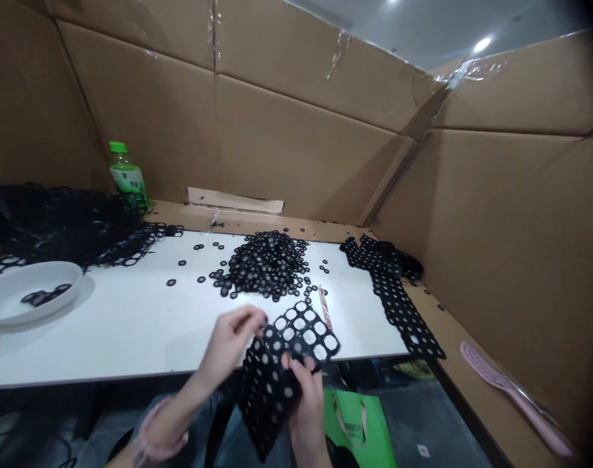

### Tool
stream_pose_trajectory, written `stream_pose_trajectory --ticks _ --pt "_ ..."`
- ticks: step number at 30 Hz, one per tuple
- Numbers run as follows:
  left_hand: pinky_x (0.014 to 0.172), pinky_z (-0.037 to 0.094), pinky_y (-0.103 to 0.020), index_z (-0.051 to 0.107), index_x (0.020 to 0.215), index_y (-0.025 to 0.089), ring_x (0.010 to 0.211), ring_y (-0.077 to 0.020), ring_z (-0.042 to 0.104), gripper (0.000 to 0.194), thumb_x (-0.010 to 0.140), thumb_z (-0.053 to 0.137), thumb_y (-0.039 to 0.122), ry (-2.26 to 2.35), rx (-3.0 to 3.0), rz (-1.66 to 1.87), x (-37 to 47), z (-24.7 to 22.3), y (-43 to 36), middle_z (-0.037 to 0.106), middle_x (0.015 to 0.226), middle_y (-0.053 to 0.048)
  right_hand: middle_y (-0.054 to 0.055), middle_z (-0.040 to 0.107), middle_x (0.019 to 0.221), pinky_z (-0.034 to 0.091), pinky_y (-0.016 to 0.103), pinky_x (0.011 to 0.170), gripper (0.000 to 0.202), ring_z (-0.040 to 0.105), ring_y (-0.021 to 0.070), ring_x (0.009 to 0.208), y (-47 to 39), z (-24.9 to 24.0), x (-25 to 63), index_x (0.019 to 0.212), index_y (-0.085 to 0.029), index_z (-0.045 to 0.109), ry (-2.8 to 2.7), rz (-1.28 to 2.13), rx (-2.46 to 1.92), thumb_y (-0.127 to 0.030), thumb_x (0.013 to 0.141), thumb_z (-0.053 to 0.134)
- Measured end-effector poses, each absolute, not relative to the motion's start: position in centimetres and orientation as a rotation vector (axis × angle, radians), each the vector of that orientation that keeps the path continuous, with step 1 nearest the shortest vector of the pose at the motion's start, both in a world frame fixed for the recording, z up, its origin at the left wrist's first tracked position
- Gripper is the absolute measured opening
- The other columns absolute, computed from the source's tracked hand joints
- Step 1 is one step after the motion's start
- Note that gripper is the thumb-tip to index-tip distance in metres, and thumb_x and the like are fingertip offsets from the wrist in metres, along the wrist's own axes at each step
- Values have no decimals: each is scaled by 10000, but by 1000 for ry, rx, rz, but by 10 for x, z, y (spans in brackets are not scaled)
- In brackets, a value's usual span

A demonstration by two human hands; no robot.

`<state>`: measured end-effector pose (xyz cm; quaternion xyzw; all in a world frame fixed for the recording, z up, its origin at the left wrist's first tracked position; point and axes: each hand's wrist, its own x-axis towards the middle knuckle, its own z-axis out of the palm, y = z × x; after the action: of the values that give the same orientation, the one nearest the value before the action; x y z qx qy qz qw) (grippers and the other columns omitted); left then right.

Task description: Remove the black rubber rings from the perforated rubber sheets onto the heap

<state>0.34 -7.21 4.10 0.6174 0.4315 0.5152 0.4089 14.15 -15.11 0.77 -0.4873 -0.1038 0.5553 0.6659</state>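
My right hand (306, 383) grips a black perforated sheet (269, 370) at the table's front edge, thumb on top. The upper part of the sheet shows open round holes, while its lower part hangs below the table edge and has pale discs in its holes. My left hand (235, 331) is pinched just beside the sheet's upper left edge. A dark speck shows at its fingertips, too small to make out. Beyond both hands a pile of small black rings with grey centres (269, 263) lies on the white table (130, 325).
At left are a white bowl (75, 292) holding a few dark rings, a tangled black heap (57, 221) and a green-capped bottle (128, 175). On the right lie filled black strips (403, 312) and a pink hairbrush (510, 393). Cardboard walls (296, 130) enclose the table; a green bag (369, 422) stands below.
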Motion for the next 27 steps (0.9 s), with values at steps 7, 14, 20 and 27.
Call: stream_pose_trajectory --ticks 7,14,20,27 --pt "697 492 -276 565 829 157 774 -160 563 179 845 438 283 1183 2038 1419 -16 52 22 571 851 -52 -31 626 592 495 321 694 213 617 170 642 -151 14 145 693 -193 543 -196 1217 -1044 -294 559 675" --pt "826 451 -360 600 817 163 901 -206 544 125 787 481 189 1009 2463 1084 20 32 55 570 958 -80 -45 603 575 472 298 678 211 602 159 627 -150 17 144 650 -209 492 -272 1151 -1057 -310 594 669" --pt "779 450 -298 580 917 168 869 -177 550 149 818 527 265 670 2323 1073 20 80 -32 589 922 -66 -17 616 613 470 319 697 209 607 197 682 -151 20 146 732 -195 587 -333 1260 -1025 -325 596 676" --pt "735 445 -227 612 931 166 792 -137 570 167 868 468 224 524 2241 744 18 87 -82 610 872 -57 -9 640 734 462 274 710 218 586 187 778 -157 15 146 759 -187 607 -428 1242 -1200 -339 619 675"
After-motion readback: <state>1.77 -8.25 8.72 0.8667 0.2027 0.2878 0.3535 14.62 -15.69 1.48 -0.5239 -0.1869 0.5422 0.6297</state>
